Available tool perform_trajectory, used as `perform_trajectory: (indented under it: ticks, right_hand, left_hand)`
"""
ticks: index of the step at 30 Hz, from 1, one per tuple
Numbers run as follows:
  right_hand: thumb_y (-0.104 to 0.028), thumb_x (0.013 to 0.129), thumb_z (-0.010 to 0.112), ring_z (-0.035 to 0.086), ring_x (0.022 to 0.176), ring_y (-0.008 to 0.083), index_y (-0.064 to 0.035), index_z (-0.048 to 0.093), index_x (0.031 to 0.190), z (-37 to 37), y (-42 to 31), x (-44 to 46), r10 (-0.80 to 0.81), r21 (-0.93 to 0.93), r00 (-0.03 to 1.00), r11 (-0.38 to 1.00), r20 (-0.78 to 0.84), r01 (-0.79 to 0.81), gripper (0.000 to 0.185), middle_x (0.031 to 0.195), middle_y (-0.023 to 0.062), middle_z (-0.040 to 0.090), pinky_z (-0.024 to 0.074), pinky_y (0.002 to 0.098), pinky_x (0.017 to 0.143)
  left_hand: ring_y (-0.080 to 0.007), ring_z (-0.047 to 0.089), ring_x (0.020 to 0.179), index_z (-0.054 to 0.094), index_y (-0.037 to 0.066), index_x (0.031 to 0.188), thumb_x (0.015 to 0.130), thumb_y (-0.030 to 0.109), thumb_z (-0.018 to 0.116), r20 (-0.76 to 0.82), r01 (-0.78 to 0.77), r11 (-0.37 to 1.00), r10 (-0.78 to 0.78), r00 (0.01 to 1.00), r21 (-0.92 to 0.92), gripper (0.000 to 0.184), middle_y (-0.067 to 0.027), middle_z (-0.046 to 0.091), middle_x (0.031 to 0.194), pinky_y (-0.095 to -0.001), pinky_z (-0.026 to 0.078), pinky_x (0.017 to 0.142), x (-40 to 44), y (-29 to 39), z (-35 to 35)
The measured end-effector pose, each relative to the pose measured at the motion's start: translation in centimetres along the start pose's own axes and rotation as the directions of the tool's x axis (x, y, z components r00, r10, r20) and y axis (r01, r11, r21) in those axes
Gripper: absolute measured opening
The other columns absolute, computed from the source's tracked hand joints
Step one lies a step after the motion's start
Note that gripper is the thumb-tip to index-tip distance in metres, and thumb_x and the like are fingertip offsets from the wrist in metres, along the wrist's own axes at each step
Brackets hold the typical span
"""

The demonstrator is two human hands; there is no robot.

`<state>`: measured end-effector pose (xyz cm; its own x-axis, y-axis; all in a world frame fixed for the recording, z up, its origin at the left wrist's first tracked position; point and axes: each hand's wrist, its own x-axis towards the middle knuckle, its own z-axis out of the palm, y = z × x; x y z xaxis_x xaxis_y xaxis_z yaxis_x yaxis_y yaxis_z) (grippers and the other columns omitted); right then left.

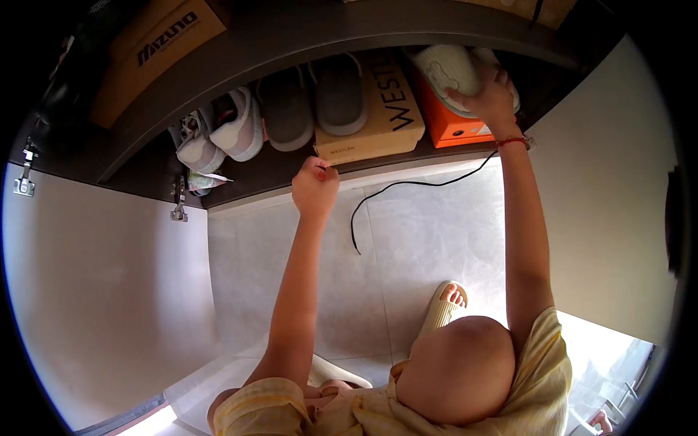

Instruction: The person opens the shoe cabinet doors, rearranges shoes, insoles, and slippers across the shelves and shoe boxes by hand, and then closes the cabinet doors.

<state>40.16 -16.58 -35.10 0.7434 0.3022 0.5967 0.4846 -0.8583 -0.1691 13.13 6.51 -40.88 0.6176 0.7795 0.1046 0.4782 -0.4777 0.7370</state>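
My right hand (491, 100) is on a pair of white shoes (448, 73) that rests on an orange box (458, 131) at the right of the shelf. Its fingers are bent over the shoes. Closed into a loose fist, my left hand (315, 187) is at the shelf's front edge, just below the brown WESTLINK box (385, 120); whether anything is inside it is hidden. One grey slipper (340, 98) lies on that brown box, and another (285, 109) is to its left. Farther left are white and pink sneakers (236, 127).
Open white cabinet doors (109, 283) stand at both sides, with metal hinges (179, 200) on the left. A black cord (407, 184) trails onto the grey tiled floor (334, 291). A Mizuno box (171, 36) is on the upper shelf.
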Motion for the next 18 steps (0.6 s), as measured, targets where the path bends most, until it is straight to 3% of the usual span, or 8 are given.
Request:
perform_trajectory:
  ticks: [2, 3, 5, 6, 8, 12, 15, 18]
  right_hand:
    - [-0.055, 0.056, 0.075, 0.047, 0.116, 0.0393, -0.0164, 0.039, 0.137, 0.8, 0.4, -0.2, -0.079, -0.149, 0.995, 0.985, 0.055, 0.086, 0.097, 0.125, 0.0245, 0.048, 0.0465, 0.0449, 0.089]
    - [-0.055, 0.056, 0.075, 0.047, 0.116, 0.0393, -0.0164, 0.039, 0.137, 0.8, 0.4, 0.0, -0.060, -0.146, 0.997, 0.987, 0.058, 0.068, 0.097, 0.125, 0.0245, 0.048, 0.0465, 0.0449, 0.089]
    - [-0.054, 0.059, 0.073, 0.050, 0.115, 0.0363, -0.0115, 0.039, 0.136, 0.2, -0.8, 0.9, 0.017, -0.002, 0.953, 1.000, 0.302, -0.018, 0.094, 0.125, 0.0235, 0.050, 0.0480, 0.0418, 0.087]
    - [-0.054, 0.059, 0.073, 0.050, 0.115, 0.0363, -0.0115, 0.039, 0.136, -0.2, -1.5, 1.0, 0.024, 0.007, 0.953, 1.000, 0.303, -0.027, 0.094, 0.125, 0.0235, 0.050, 0.0480, 0.0418, 0.087]
    - [-0.049, 0.061, 0.073, 0.059, 0.102, 0.0347, 0.0000, 0.055, 0.117, -0.7, -2.6, 1.1, 0.220, 0.026, 0.879, 0.967, 0.422, -0.255, 0.077, 0.106, 0.0232, 0.062, 0.0480, 0.0365, 0.085]
    - [-0.046, 0.061, 0.072, 0.061, 0.099, 0.0348, 0.0033, 0.061, 0.108, -0.6, -1.3, 1.6, 0.200, 0.095, 0.908, 0.963, 0.368, -0.251, 0.069, 0.106, 0.0232, 0.063, 0.0483, 0.0376, 0.084]
    - [-0.037, 0.062, 0.069, 0.062, 0.096, 0.0352, 0.0039, 0.064, 0.101, -1.0, -0.7, 1.4, 0.233, 0.134, 0.885, 0.942, 0.402, -0.308, 0.057, 0.098, 0.0248, 0.064, 0.0486, 0.0391, 0.082]
    - [-0.032, 0.062, 0.066, 0.064, 0.090, 0.0334, -0.0028, 0.069, 0.095, -0.5, 0.6, 0.5, 0.186, 0.117, 0.934, 0.966, 0.304, -0.230, 0.044, 0.093, 0.0207, 0.066, 0.0514, 0.0374, 0.078]
  left_hand:
    - [-0.0241, 0.062, 0.058, 0.062, 0.009, 0.080, 0.071, 0.012, 0.062, -0.008, -0.101, 0.992, 0.101, 0.995, -0.079, 0.009, -0.0061, 0.062, 0.062, -0.0348, 0.048, 0.055, 0.2, -0.2, -0.1]
    - [-0.0241, 0.062, 0.058, 0.062, 0.009, 0.080, 0.071, 0.012, 0.062, 0.004, -0.110, 0.992, 0.110, 0.994, -0.067, 0.009, -0.0061, 0.062, 0.062, -0.0348, 0.048, 0.055, 0.2, -0.4, 0.1]
    - [-0.0232, 0.061, 0.056, 0.061, 0.008, 0.083, 0.071, 0.009, 0.062, -0.020, -0.126, 0.981, 0.124, 0.992, -0.145, 0.012, -0.0065, 0.062, 0.062, -0.0338, 0.047, 0.053, 0.2, -0.7, 0.3]
    - [-0.0232, 0.061, 0.056, 0.061, 0.008, 0.083, 0.071, 0.009, 0.062, -0.018, -0.130, 0.982, 0.129, 0.992, -0.134, 0.012, -0.0065, 0.062, 0.062, -0.0338, 0.047, 0.053, 0.1, -0.6, 0.1]
    - [-0.0136, 0.059, 0.055, 0.061, 0.004, 0.091, 0.074, 0.004, 0.061, 0.027, -0.106, 0.985, 0.111, 0.993, -0.134, 0.017, -0.0058, 0.061, 0.064, -0.0269, 0.045, 0.053, -0.1, -0.3, -0.2]
    - [-0.0114, 0.057, 0.054, 0.061, 0.004, 0.093, 0.075, 0.003, 0.060, 0.039, -0.084, 0.983, 0.092, 0.995, -0.166, 0.017, -0.0043, 0.059, 0.063, -0.0254, 0.044, 0.052, -0.3, -0.2, -0.4]
    - [-0.0201, 0.060, 0.054, 0.061, 0.006, 0.090, 0.075, 0.006, 0.061, 0.010, -0.117, 0.975, 0.121, 0.993, -0.186, 0.016, -0.0063, 0.061, 0.063, -0.0318, 0.046, 0.053, -0.3, -0.3, -0.5]
    - [-0.0175, 0.058, 0.052, 0.060, 0.005, 0.090, 0.075, 0.004, 0.060, 0.001, -0.149, 0.967, 0.153, 0.988, -0.205, 0.015, -0.0059, 0.060, 0.063, -0.0298, 0.045, 0.052, 0.0, 0.0, -0.6]
